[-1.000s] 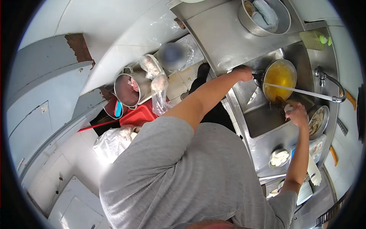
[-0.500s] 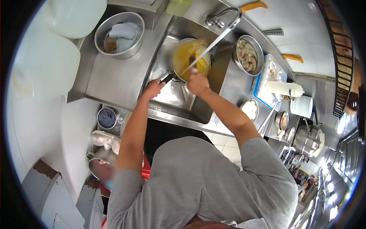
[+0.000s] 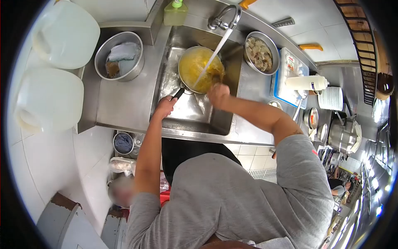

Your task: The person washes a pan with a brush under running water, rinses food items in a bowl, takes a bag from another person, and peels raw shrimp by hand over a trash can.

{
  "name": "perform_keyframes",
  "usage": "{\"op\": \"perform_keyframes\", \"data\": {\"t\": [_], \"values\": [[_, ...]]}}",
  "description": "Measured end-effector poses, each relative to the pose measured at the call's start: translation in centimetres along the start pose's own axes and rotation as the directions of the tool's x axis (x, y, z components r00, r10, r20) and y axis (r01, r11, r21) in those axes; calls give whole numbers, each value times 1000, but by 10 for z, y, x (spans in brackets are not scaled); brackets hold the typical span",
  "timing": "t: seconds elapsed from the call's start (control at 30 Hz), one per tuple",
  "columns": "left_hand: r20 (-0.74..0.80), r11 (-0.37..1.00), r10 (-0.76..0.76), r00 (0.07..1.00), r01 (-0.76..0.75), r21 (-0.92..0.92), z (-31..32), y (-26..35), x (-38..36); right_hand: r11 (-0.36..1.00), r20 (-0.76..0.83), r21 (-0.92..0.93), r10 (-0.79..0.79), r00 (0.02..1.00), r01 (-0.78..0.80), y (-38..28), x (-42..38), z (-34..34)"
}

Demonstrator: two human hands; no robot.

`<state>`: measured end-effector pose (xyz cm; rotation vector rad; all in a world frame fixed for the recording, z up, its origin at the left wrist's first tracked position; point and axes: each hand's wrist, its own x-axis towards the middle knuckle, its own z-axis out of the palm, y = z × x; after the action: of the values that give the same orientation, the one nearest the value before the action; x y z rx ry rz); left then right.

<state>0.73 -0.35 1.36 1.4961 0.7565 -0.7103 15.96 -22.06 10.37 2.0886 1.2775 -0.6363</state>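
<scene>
A steel pan [image 3: 195, 62] full of yellow liquid sits in the sink [image 3: 195, 112] under the running tap [image 3: 224, 18]. My left hand [image 3: 165, 106] is closed round the pan's black handle at its lower left. At the pan's right rim my right hand [image 3: 218, 93] is closed on something brownish that dips into the liquid; I cannot tell what it is. The water stream falls into the middle of the pan.
A steel bowl with cloths [image 3: 119, 56] stands left of the sink, beside two white jugs [image 3: 49, 99]. A green soap bottle [image 3: 175, 12] is behind. Right of the sink are a bowl of food [image 3: 260, 52], a blue-rimmed tray [image 3: 290, 72], a squeeze bottle [image 3: 306, 82] and stacked plates [image 3: 330, 98].
The view has swung round to face the sink from above. My left hand has stayed on the pan handle, and my right hand has kept working at the pan's rim under the water.
</scene>
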Motion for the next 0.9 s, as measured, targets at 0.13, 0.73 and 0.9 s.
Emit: {"op": "perform_keyframes", "data": {"t": [0.13, 0.73, 0.9], "values": [[-6, 1000, -10, 1000, 10, 0, -2, 4, -1, 870, -74, 410, 332, 940, -275, 3, 14, -1], [-24, 998, 30, 999, -28, 50, 1, 2, 0, 976, 58, -35, 215, 975, -214, 2, 18, 22], [-19, 996, 42, 999, -40, 77, 0, 3, -1, 967, -157, -9, 250, 956, -254, 9, 16, 49]]}}
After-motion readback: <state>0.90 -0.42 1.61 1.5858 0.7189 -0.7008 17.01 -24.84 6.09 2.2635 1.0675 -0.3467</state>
